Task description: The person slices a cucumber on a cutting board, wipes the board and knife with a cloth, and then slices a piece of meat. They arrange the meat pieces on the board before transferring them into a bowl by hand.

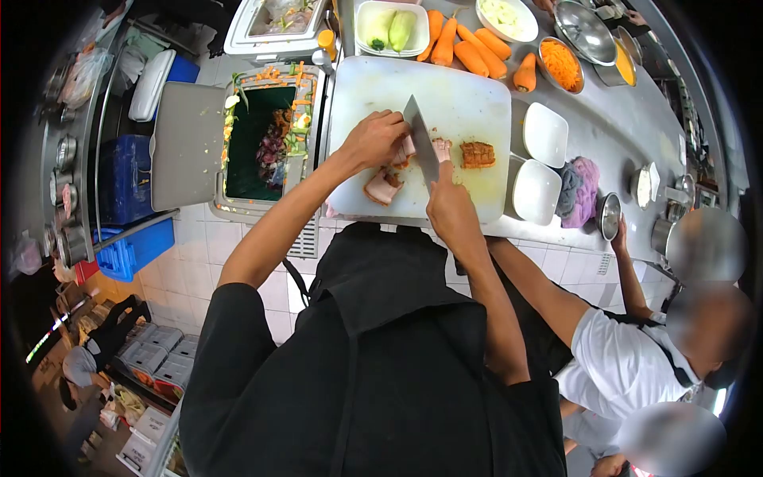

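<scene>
My right hand [455, 208] is wrapped round the handle of a broad kitchen knife [424, 141], its blade pointing away from me over the white cutting board [366, 87]. On the blade's left side, my left hand [373, 141] has its fingers curled on a piece of crispy pork belly [405, 151], partly hidden by the hand. Another chunk of pork belly [383, 187] lies nearer to me. Right of the blade are a cut pale piece of pork [442, 149] and a browned, scored piece of pork [478, 155].
A bin of peelings [216, 179] stands left of the board. Carrots [469, 56], a tub of peeled vegetables [389, 30] and a bowl of shredded carrot [561, 65] sit beyond it. White dishes [536, 191] and cloths [584, 191] lie right. A co-worker [628, 358] holds a metal bowl [610, 216].
</scene>
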A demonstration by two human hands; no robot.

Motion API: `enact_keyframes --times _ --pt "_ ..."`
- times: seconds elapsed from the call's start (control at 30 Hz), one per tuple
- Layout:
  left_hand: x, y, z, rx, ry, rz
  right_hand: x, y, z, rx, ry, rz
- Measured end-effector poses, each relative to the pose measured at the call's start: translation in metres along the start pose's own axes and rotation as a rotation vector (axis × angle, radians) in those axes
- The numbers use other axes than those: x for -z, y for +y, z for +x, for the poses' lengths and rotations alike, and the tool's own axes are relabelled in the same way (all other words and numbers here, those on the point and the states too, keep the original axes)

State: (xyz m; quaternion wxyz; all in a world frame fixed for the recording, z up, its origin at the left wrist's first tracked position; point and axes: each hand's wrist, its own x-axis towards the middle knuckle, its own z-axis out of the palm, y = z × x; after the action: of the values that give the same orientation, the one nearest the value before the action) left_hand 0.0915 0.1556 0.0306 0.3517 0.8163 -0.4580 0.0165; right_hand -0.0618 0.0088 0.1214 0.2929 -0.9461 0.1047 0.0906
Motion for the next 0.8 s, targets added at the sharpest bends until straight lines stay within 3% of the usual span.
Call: enact_keyframes --times 0.17,0.23,0.37,0.43,0.47,0.57,0.63,0.67,0.8 --pt "-0.006 -0.006 -0.002 -0.015 -0.037 0.015 -0.011 0.001 0.003 -0.056 -0.075 0.008" --pt "-0.005 -0.002 0.001 0.086 -0.080 0.009 -0.048 0.020 0.024 -0.005 0.018 0.062" --pt "0.001 0.004 -0.007 0.178 -0.160 -0.025 -0.051 0.020 0.024 -0.056 0.040 0.056" --pt "0.006 0.006 -0.008 0.098 0.028 -0.025 -0.022 0.011 0.026 -0.043 0.078 0.152" --pt "0.012 0.007 -0.011 0.096 0.030 -0.018 -0.010 0.011 0.027 -0.037 0.081 0.155" --pt "0.034 0.035 -0.037 0.170 -0.031 -0.039 0.023 0.010 0.014 -0.080 0.036 0.196" --pt "0.042 0.046 -0.057 -0.085 -0.247 -0.073 0.044 0.005 0.002 -0.188 -0.004 0.198" --pt "0.036 0.049 -0.069 -0.082 -0.306 0.009 0.049 0.006 -0.002 -0.192 -0.001 0.184" --pt "0.025 0.052 -0.091 0.038 -0.255 0.122 0.048 0.015 -0.017 -0.160 -0.064 0.207"
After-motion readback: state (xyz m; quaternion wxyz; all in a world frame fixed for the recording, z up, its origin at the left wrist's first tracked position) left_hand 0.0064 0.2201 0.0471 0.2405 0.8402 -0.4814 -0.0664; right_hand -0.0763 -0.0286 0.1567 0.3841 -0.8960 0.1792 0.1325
